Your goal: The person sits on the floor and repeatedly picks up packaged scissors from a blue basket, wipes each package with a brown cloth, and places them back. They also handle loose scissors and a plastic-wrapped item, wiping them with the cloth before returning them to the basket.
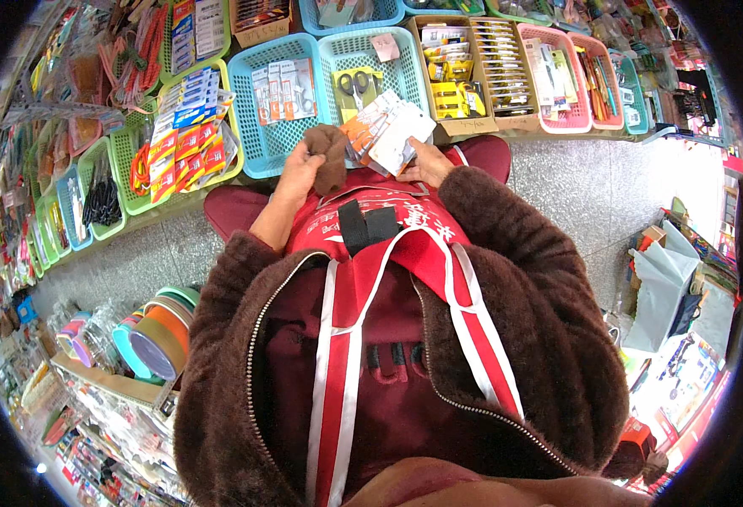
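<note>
My left hand [300, 172] is closed on a bunched brown cloth [327, 158], in front of a blue plastic basket [239, 127]. That basket holds several carded small goods in clear and orange packs [284, 90]. My right hand [429, 163] grips the lower edge of a fanned stack of orange and white carded packages [381, 130]. The stack hangs over the near edge of a pale blue basket [371, 39], where carded black-handled scissors [357, 85] lie on a yellow backing. What the packages contain cannot be told.
To the left, a green basket [239, 147] holds red, yellow and blue packs. Cardboard boxes [460, 127] with yellow goods and a pink basket [564, 127] stand right of centre. Colourful round plastic containers [156, 342] are at lower left. A grey bag [656, 285] lies at right.
</note>
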`<action>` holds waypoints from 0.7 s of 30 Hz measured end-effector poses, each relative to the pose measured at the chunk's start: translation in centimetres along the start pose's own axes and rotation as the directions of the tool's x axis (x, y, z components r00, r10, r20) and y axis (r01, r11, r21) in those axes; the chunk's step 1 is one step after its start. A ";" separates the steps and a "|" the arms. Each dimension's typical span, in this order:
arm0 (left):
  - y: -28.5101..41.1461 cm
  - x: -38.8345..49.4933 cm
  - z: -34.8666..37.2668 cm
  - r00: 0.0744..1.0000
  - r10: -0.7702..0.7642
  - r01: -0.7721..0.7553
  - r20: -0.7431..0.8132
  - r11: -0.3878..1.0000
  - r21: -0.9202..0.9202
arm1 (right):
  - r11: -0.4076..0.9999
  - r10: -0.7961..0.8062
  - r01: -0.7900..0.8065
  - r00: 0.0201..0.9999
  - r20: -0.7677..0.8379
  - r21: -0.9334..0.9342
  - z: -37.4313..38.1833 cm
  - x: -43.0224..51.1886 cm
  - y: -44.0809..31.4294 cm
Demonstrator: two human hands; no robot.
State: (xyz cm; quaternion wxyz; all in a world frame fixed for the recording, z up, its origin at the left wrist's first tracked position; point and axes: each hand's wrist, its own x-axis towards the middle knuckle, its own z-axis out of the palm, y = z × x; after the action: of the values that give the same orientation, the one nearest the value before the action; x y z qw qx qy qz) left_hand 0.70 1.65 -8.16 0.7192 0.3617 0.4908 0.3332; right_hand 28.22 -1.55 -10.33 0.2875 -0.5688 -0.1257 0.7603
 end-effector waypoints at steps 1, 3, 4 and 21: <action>-0.5 0.3 0.3 0.999 -0.040 0.039 0.013 0.997 0.060 | 1.000 -0.001 0.001 0.999 0.032 0.004 -0.1 0.1 0.1; -1.3 1.3 0.9 0.994 -0.094 0.083 0.054 0.982 0.169 | 0.998 0.022 -0.027 0.994 0.106 0.049 -0.5 0.5 0.0; -1.7 1.6 1.3 0.993 -0.096 0.080 0.068 0.974 0.212 | 0.998 0.009 -0.016 0.992 0.122 0.064 -0.5 0.7 0.1; 2.3 4.3 1.7 0.874 0.413 -0.274 -0.257 0.855 0.440 | 0.965 0.146 -0.127 0.987 0.065 -0.231 -0.2 2.1 -2.0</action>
State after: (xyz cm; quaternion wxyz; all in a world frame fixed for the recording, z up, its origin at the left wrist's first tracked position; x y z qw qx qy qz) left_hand 3.30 6.13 -7.74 0.4634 0.5169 0.5907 0.4112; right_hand 28.61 1.26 -10.96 0.1623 -0.5736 -0.1836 0.7816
